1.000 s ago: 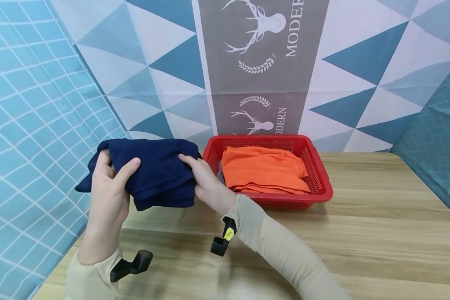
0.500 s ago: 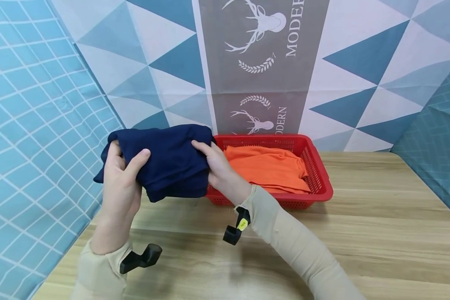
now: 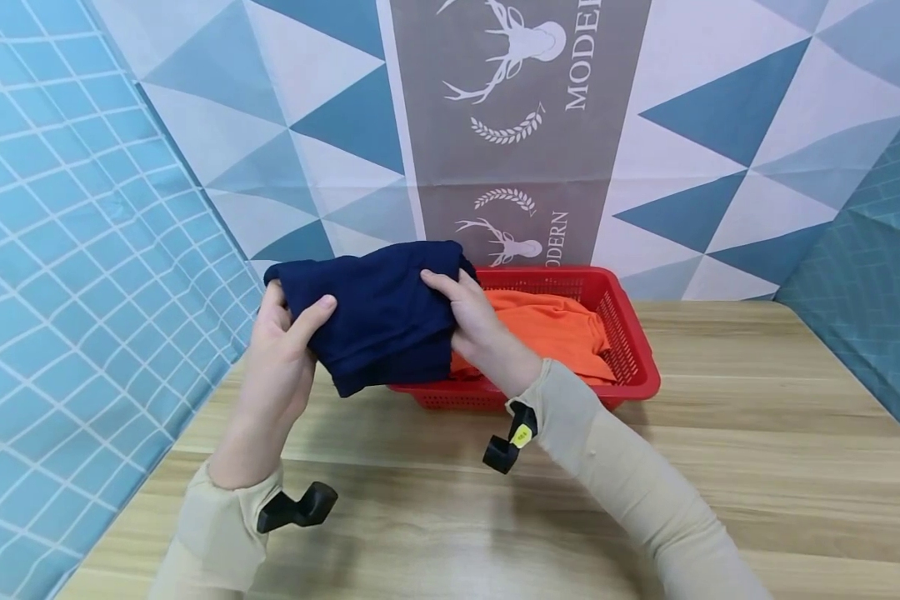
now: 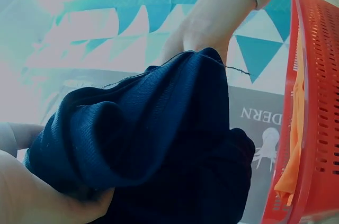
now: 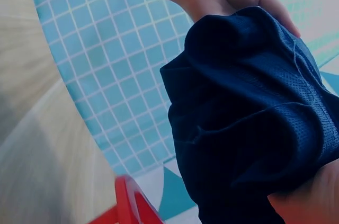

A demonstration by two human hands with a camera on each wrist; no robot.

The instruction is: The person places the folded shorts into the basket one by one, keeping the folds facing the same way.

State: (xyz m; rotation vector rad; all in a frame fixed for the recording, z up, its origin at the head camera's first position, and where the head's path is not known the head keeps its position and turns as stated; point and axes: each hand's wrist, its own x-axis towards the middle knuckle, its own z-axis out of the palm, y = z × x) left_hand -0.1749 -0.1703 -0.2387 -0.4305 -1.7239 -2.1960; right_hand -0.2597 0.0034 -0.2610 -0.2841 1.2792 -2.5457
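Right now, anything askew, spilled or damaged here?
Nothing stands out. Both hands, left hand and right hand, hold the folded navy garment in the air by the red basket; the orange garment lies inside it, nothing spilled.

The head view was bright and evenly lit, sharp throughout, with soft shadows under the arms on the table [image 3: 757,400] and slight bending of lines at the edges. The left wrist view was washed out — strong glare bleached the backdrop at upper left. The right wrist view showed the table [image 5: 32,144] smeared and out of focus, while the cloth [image 5: 254,123] weave stayed crisp.
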